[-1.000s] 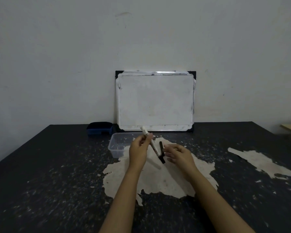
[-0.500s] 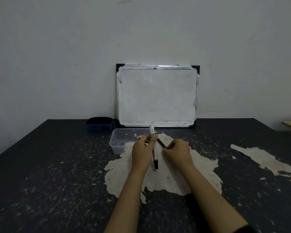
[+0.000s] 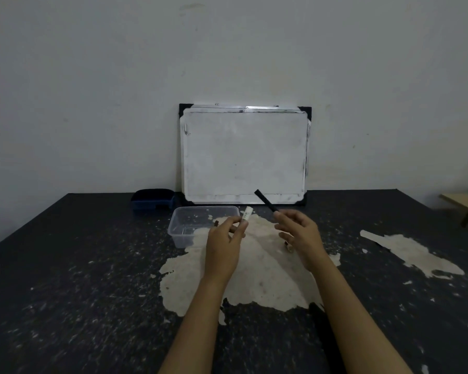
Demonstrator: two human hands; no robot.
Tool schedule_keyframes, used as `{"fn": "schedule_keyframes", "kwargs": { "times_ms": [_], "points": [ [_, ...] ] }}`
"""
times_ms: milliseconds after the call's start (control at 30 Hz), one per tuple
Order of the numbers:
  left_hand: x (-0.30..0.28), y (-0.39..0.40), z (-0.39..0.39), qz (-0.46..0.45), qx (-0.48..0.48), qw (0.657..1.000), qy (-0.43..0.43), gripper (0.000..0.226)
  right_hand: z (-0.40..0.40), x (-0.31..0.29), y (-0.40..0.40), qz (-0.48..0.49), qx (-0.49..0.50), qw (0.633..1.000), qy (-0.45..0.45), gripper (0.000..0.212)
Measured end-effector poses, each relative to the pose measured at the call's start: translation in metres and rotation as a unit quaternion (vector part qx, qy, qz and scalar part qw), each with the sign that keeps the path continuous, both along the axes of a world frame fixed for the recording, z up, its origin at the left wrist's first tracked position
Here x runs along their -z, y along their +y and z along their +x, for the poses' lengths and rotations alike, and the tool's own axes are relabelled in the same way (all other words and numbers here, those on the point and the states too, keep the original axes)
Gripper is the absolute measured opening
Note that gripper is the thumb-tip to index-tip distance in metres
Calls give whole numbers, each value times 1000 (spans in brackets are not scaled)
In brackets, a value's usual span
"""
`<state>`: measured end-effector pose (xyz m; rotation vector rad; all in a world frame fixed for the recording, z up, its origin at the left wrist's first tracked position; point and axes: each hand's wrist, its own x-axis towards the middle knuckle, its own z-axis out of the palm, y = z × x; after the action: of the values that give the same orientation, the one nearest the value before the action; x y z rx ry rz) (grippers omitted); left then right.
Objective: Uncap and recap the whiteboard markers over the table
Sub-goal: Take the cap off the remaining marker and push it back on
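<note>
My left hand (image 3: 223,245) is closed around a white whiteboard marker (image 3: 247,214). Its white end sticks up past my fingers, and a dark end shows at my thumb side. My right hand (image 3: 300,236) pinches a long black piece (image 3: 265,201), seemingly the marker's cap, pointing up and to the left. The two hands are apart above the pale worn patch (image 3: 257,282) of the dark table (image 3: 79,265). A small object (image 3: 288,245) peeks out under my right palm; I cannot tell what it is.
A clear plastic container (image 3: 181,225) sits just left of my left hand. Behind it a whiteboard (image 3: 243,155) leans on the wall, with a blue eraser (image 3: 153,199) to its left. A wooden bench (image 3: 465,202) stands beyond the table's right edge.
The hands were together around the marker; they have now drawn apart. The black piece has gone up and right with my right hand, and the white barrel is tilted in my left.
</note>
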<state>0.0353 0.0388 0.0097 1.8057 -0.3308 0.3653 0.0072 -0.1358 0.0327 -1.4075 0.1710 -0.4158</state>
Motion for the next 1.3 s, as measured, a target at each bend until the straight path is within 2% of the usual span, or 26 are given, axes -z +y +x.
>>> {"fn": "schedule_keyframes", "kwargs": {
  "times_ms": [133,467,733,900,1033,1133,1233,1300],
  "points": [
    [1,0,1,20,-27,999,-28,32,-2,1,-4,-55,-9,998,-11,17],
    [-2,8,3,141,-133,978,-74,31,-3,0,-15,-176,-18,984,-16,19],
    [2,15,8,240,-142,952,-130,29,-5,0,-24,-233,-30,972,-7,16],
    [0,19,5,268,-133,944,-141,30,-6,2,-29,-272,-32,962,4,15],
    [-1,22,6,304,-99,928,-188,26,-12,-4,-29,-294,-60,954,24,18],
    [-8,17,3,319,-57,923,-208,26,-12,-6,-28,-249,-90,964,31,20],
    [-14,7,-5,301,22,940,-158,29,-10,-7,-21,-178,-106,978,16,17],
    [-17,0,-13,196,106,973,-68,27,-9,-11,-15,-123,-98,988,-4,12]
  ]
}}
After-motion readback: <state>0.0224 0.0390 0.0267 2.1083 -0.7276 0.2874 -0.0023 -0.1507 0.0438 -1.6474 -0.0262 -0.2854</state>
